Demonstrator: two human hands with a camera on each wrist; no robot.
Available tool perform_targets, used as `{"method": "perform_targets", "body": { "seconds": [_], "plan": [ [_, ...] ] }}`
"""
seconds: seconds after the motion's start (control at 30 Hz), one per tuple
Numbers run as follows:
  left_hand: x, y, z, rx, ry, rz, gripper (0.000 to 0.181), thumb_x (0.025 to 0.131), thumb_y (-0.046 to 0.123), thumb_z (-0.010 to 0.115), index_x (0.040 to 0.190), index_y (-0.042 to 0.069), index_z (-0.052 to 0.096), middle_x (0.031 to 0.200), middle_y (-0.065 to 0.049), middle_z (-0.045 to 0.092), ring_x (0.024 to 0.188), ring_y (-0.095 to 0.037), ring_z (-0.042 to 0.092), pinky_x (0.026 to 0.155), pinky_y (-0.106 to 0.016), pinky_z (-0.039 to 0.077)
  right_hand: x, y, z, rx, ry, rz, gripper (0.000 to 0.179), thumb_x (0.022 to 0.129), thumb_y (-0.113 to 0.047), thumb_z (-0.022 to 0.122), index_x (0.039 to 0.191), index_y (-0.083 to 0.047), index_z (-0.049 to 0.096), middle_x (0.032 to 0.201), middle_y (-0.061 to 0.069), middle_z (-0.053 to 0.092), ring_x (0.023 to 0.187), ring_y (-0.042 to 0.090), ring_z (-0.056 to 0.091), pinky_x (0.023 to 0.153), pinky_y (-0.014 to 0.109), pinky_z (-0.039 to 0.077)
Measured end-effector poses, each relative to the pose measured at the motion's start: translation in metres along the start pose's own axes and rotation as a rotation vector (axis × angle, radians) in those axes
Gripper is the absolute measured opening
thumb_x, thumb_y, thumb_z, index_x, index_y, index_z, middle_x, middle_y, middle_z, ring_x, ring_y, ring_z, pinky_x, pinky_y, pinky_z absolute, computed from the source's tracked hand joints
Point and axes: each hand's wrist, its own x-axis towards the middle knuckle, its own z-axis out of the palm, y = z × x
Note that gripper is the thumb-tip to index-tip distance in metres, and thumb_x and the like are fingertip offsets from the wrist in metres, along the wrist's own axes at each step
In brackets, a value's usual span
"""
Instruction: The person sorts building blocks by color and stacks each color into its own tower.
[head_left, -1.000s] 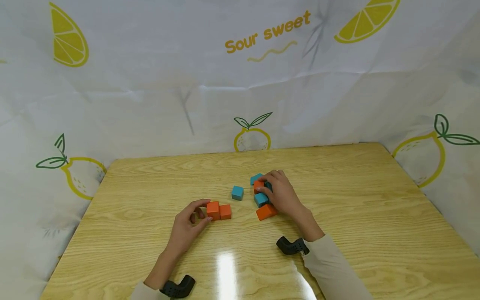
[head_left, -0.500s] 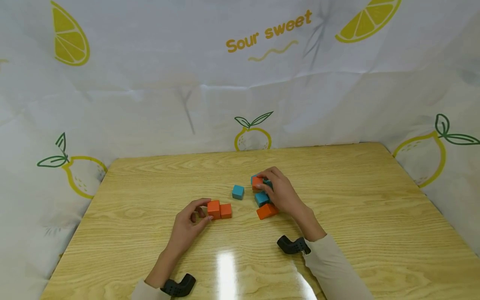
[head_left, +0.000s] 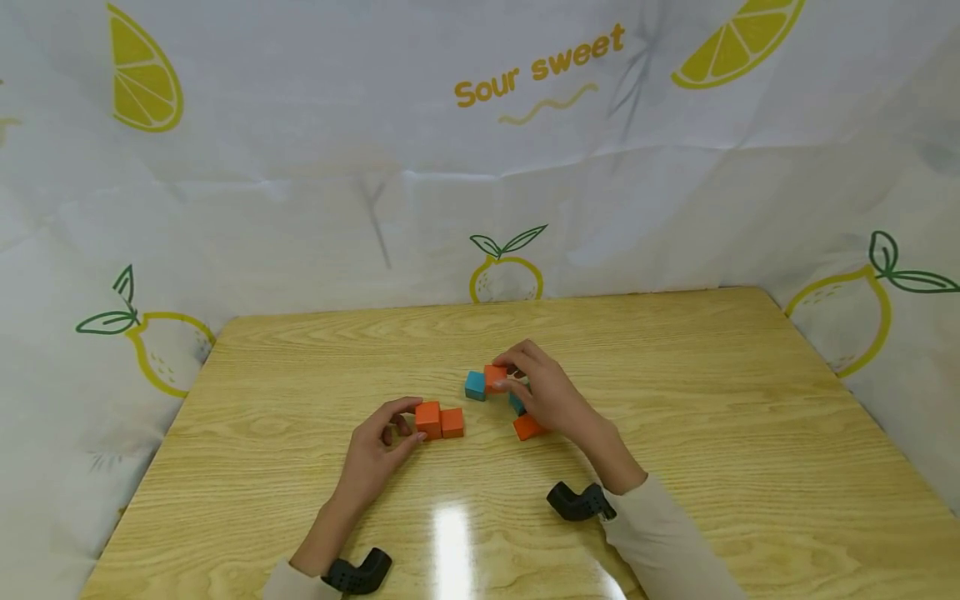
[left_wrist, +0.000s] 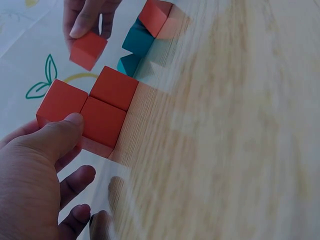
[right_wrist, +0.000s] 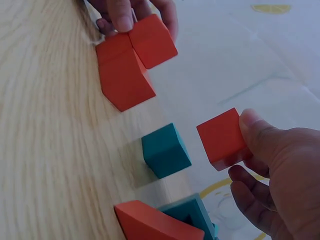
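Observation:
My left hand [head_left: 375,450] pinches an orange cube [head_left: 427,415] between thumb and fingers. In the left wrist view that cube sits on another orange cube [left_wrist: 103,121], and the thumb lies across their seam. A third orange cube [head_left: 452,422] stands against the lower one on its right. My right hand [head_left: 551,396] pinches a separate orange cube [right_wrist: 224,139] between thumb and fingers, raised above the table in the right wrist view. Close to its left side in the head view stands a blue cube [head_left: 475,386].
Below the right hand lie an orange block [head_left: 529,427] and a blue block [head_left: 517,404], partly hidden by the fingers. In the right wrist view a teal block [right_wrist: 194,212] with a cut-out shows behind the orange one. A lemon-print cloth [head_left: 337,233] rises behind the wooden table [head_left: 300,350].
My right hand has lifted its orange cube out of the right-hand group of blocks and carried it left, up near the lone blue cube. My left hand stays where it was.

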Motion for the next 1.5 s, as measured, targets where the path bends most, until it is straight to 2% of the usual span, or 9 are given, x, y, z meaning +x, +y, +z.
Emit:
{"method": "perform_targets", "body": {
  "seconds": [0.07, 0.33, 0.6, 0.77, 1.07, 1.27, 1.4, 1.5],
  "plan": [
    [0.0, -0.001, 0.001, 0.001, 0.005, -0.006, 0.049, 0.081, 0.002, 0.075, 0.125, 0.016, 0.061, 0.091, 0.004, 0.061, 0.075, -0.012, 0.053, 0.057, -0.031, 0.039, 0.0, -0.002, 0.004, 0.007, -0.004, -0.012, 0.026, 0.088, -0.008, 0.067, 0.112, -0.001, 0.061, 0.106, 0.007, 0.053, 0.091, 0.022, 0.058, 0.08, 0.03, 0.05],
    [0.0, 0.0, 0.005, 0.001, 0.043, 0.011, 0.052, 0.074, -0.01, 0.076, 0.121, 0.006, 0.062, 0.085, -0.003, 0.061, 0.071, -0.018, 0.051, 0.053, -0.036, 0.036, 0.0, -0.01, 0.02, 0.006, -0.033, -0.084, 0.024, 0.09, -0.013, 0.065, 0.112, -0.004, 0.062, 0.106, 0.006, 0.052, 0.092, 0.02, 0.058, 0.078, 0.025, 0.049],
    [0.001, 0.001, 0.0, -0.019, 0.011, -0.001, 0.048, 0.081, 0.001, 0.074, 0.124, 0.016, 0.061, 0.09, 0.003, 0.061, 0.075, -0.013, 0.052, 0.056, -0.03, 0.038, 0.001, -0.021, 0.028, -0.015, -0.096, -0.062, 0.025, 0.093, -0.021, 0.062, 0.115, -0.008, 0.062, 0.107, 0.002, 0.051, 0.091, 0.017, 0.055, 0.078, 0.028, 0.048],
    [0.001, 0.003, 0.0, -0.019, 0.015, -0.008, 0.048, 0.081, 0.001, 0.075, 0.124, 0.016, 0.062, 0.09, 0.003, 0.061, 0.074, -0.013, 0.052, 0.055, -0.029, 0.038, 0.001, -0.025, 0.032, -0.011, -0.105, -0.068, 0.025, 0.094, -0.023, 0.062, 0.114, -0.008, 0.062, 0.107, 0.002, 0.051, 0.091, 0.018, 0.056, 0.079, 0.028, 0.048],
    [0.003, 0.016, 0.002, 0.005, 0.038, -0.002, 0.049, 0.075, -0.012, 0.074, 0.12, 0.002, 0.061, 0.084, -0.01, 0.061, 0.07, -0.022, 0.051, 0.053, -0.035, 0.037, 0.002, -0.027, 0.039, -0.019, -0.099, -0.106, 0.026, 0.094, -0.022, 0.062, 0.114, -0.006, 0.062, 0.104, 0.002, 0.051, 0.083, 0.011, 0.051, 0.074, 0.025, 0.047],
    [0.001, 0.005, 0.001, 0.003, 0.02, -0.014, 0.048, 0.078, -0.004, 0.076, 0.122, 0.01, 0.062, 0.087, 0.001, 0.061, 0.072, -0.016, 0.051, 0.054, -0.031, 0.037, 0.002, -0.03, 0.039, -0.023, -0.098, -0.116, 0.03, 0.094, -0.024, 0.063, 0.116, -0.004, 0.062, 0.104, 0.003, 0.052, 0.081, 0.014, 0.05, 0.072, 0.025, 0.045],
    [0.0, 0.0, 0.0, -0.004, 0.006, -0.01, 0.048, 0.08, 0.001, 0.076, 0.124, 0.015, 0.061, 0.089, 0.003, 0.061, 0.074, -0.013, 0.052, 0.056, -0.028, 0.038, 0.0, -0.029, 0.038, -0.021, -0.124, -0.088, 0.038, 0.092, -0.029, 0.064, 0.121, -0.004, 0.06, 0.108, 0.004, 0.054, 0.09, 0.017, 0.053, 0.078, 0.029, 0.046],
    [0.0, -0.001, -0.001, -0.003, -0.003, -0.002, 0.048, 0.081, 0.002, 0.075, 0.125, 0.013, 0.061, 0.089, 0.002, 0.061, 0.074, -0.012, 0.051, 0.057, -0.028, 0.038, -0.002, -0.027, 0.037, -0.018, -0.144, -0.059, 0.041, 0.092, -0.031, 0.064, 0.123, -0.005, 0.058, 0.112, 0.003, 0.055, 0.098, 0.019, 0.055, 0.083, 0.032, 0.047]
  ]
}}
